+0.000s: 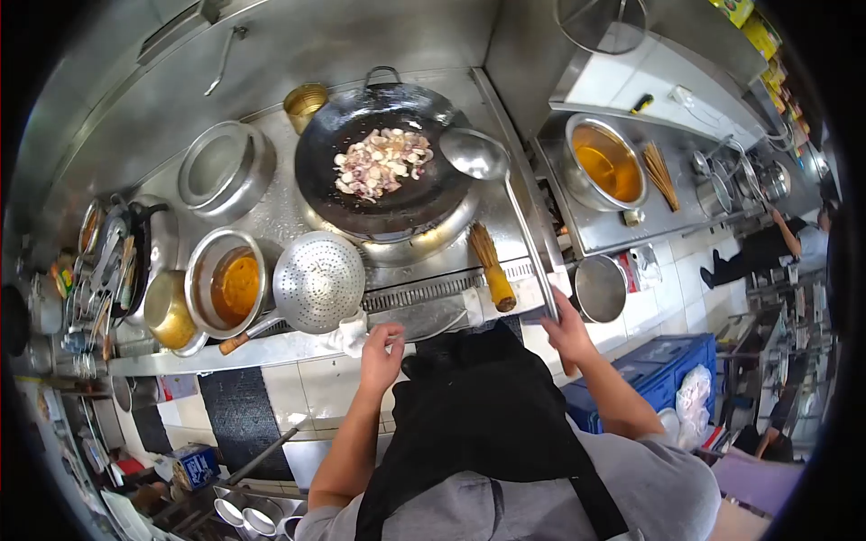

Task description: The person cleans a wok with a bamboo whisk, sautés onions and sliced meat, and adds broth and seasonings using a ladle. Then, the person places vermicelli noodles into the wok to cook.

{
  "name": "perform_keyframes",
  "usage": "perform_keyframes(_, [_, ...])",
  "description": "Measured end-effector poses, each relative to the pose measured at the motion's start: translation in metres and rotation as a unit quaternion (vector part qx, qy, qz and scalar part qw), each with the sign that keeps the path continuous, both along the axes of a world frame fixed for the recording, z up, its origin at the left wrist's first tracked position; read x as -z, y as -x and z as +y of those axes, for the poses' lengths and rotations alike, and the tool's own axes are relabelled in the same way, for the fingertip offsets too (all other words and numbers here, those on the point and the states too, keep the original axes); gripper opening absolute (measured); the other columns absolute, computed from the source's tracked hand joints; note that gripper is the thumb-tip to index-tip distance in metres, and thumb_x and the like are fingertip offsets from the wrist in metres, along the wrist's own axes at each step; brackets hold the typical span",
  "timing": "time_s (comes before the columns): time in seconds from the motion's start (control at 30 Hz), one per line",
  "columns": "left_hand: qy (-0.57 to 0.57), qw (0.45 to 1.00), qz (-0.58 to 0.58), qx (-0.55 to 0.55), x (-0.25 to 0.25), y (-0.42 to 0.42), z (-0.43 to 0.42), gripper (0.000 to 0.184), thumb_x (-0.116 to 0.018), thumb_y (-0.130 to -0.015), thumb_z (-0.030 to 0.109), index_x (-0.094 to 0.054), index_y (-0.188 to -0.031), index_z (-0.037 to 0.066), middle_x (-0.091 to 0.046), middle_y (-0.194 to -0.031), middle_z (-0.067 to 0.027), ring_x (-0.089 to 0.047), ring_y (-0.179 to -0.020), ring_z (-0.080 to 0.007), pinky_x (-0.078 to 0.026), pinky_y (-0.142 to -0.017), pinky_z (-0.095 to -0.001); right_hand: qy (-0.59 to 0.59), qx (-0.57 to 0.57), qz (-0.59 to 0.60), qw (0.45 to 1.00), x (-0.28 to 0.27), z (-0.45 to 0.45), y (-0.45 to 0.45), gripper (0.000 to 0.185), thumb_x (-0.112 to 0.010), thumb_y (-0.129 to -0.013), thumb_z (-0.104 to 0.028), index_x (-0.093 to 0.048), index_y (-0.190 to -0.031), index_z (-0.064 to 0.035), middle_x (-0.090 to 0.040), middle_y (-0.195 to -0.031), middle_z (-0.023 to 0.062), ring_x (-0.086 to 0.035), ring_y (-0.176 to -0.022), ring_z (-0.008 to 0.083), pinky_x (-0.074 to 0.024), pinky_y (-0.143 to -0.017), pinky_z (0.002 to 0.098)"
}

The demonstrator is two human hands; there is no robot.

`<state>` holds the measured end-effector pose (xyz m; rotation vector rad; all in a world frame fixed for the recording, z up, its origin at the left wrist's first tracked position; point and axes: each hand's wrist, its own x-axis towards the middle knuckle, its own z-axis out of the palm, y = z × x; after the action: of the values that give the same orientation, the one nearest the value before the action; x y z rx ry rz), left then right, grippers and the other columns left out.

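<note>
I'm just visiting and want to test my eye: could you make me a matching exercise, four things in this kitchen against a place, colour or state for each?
1. Ladle
2. Wok
3. Strainer
4. Brush

A. Dotted with small holes
B. Yellow at its thicker end
C. Held in the right hand
D. Has chopped food inside

Pairs: 1-C, 2-D, 3-A, 4-B
</note>
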<state>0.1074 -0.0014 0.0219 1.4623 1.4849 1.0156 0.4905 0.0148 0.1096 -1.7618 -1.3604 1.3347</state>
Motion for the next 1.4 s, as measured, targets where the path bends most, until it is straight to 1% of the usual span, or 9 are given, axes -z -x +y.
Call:
perform_keyframes(0.1, [0.025, 0.998, -0.014, 0.047, 0.018, -0.011, 0.026, 0.018, -0.063, -0.090, 0.004, -0.064, -0.107, 0.004, -0.066, -0.103, -0.0113, -0.066, -0.092, -0.0225, -0.053, -0.079, -0.0326, 0.024, 0.069, -0.109, 0.991, -0.010, -0.123, -0.065, 0.066, -0.057, -0.087, 0.004, -0.036, -0.149, -0.0050, -0.059, -0.122, 0.0136, -0.059, -0.099, 0.0185, -0.0488, -0.086, 0.0311])
perform_keyframes(0.33, [0.075, 0.988, 0.017, 0.136, 0.026, -0.049, 0.059, 0.013, -0.061, -0.093, 0.005, -0.064, -0.105, 0.004, -0.068, -0.100, -0.0079, -0.066, -0.087, -0.0173, -0.054, -0.078, -0.0297, 0.162, 0.329, 0.034, 0.930, -0.020, -0.271, -0.107, 0.073, -0.051, -0.090, 0.005, -0.026, -0.154, -0.0176, -0.052, -0.074, -0.0005, -0.045, -0.050, 0.0090, -0.0364, -0.043, 0.0248])
perform_keyframes(0.57, [0.114, 0.970, -0.001, 0.217, 0.000, -0.142, 0.055, 0.010, -0.059, -0.096, 0.004, -0.063, -0.105, 0.000, -0.068, -0.094, -0.0059, -0.065, -0.087, -0.0116, -0.052, -0.080, -0.0260, 0.230, 0.334, -0.026, 0.914, 0.061, -0.223, -0.200, 0.077, -0.061, -0.090, -0.007, -0.022, -0.155, -0.0181, -0.065, -0.098, 0.0201, -0.063, -0.072, 0.0284, -0.0530, -0.066, 0.0383])
perform_keyframes(0.7, [0.137, 0.957, 0.055, 0.250, -0.015, -0.204, 0.039, 0.012, -0.060, -0.096, 0.003, -0.062, -0.106, -0.001, -0.069, -0.093, -0.0069, -0.066, -0.087, -0.0121, -0.052, -0.081, -0.0253, 0.086, 0.257, -0.156, 0.950, 0.169, -0.222, -0.270, 0.081, -0.059, -0.089, -0.010, -0.016, -0.157, -0.0218, -0.067, -0.098, 0.0263, -0.067, -0.080, 0.0371, -0.0537, -0.073, 0.0459])
perform_keyframes(0.87, [0.175, 0.954, 0.056, 0.238, -0.019, -0.266, 0.010, 0.013, -0.060, -0.096, 0.004, -0.062, -0.107, -0.002, -0.070, -0.094, -0.0080, -0.067, -0.087, -0.0128, -0.052, -0.080, -0.0263, 0.241, 0.181, -0.210, 0.930, 0.158, -0.182, -0.307, 0.088, -0.058, -0.086, -0.011, -0.008, -0.157, -0.0179, -0.061, -0.113, 0.0363, -0.060, -0.106, 0.0500, -0.0464, -0.095, 0.0519])
perform_keyframes(1.0, [0.215, 0.943, 0.103, 0.231, -0.019, -0.282, -0.014, 0.013, -0.060, -0.096, 0.004, -0.062, -0.108, -0.001, -0.070, -0.094, -0.0079, -0.067, -0.087, -0.0131, -0.053, -0.081, -0.0265, 0.055, 0.158, -0.192, 0.967, 0.223, -0.196, -0.331, 0.091, -0.061, -0.085, -0.011, -0.007, -0.158, -0.0181, -0.065, -0.107, 0.0321, -0.067, -0.085, 0.0451, -0.0525, -0.081, 0.0495])
perform_keyframes(1.03, [0.230, 0.942, 0.105, 0.220, -0.018, -0.281, -0.020, 0.013, -0.059, -0.096, 0.004, -0.061, -0.108, -0.002, -0.070, -0.095, -0.0082, -0.067, -0.088, -0.0133, -0.053, -0.082, -0.0266, 0.133, 0.186, -0.059, 0.972, 0.210, -0.186, -0.334, 0.088, -0.060, -0.088, -0.008, -0.009, -0.158, -0.0197, -0.064, -0.088, 0.0188, -0.062, -0.059, 0.0289, -0.0526, -0.058, 0.0427])
perform_keyframes(1.17, [0.242, 0.946, 0.085, 0.196, -0.017, -0.276, -0.034, 0.014, -0.058, -0.097, 0.005, -0.061, -0.108, -0.002, -0.070, -0.095, -0.0088, -0.067, -0.089, -0.0138, -0.053, -0.083, -0.0266, 0.243, 0.301, 0.373, 0.843, 0.139, -0.164, -0.344, 0.076, -0.052, -0.095, -0.009, -0.012, -0.158, -0.0218, -0.044, -0.073, 0.0008, -0.042, -0.052, 0.0075, -0.0405, -0.047, 0.0253])
perform_keyframes(1.4, [0.258, 0.941, 0.101, 0.194, -0.011, -0.256, -0.020, 0.015, -0.057, -0.097, 0.004, -0.061, -0.109, -0.002, -0.070, -0.094, -0.0095, -0.067, -0.089, -0.0149, -0.052, -0.082, -0.0271, 0.196, 0.310, 0.568, 0.737, 0.143, -0.195, -0.339, 0.070, -0.051, -0.099, -0.012, -0.016, -0.157, -0.0296, -0.040, -0.074, -0.0001, -0.036, -0.049, 0.0065, -0.0386, -0.047, 0.0238])
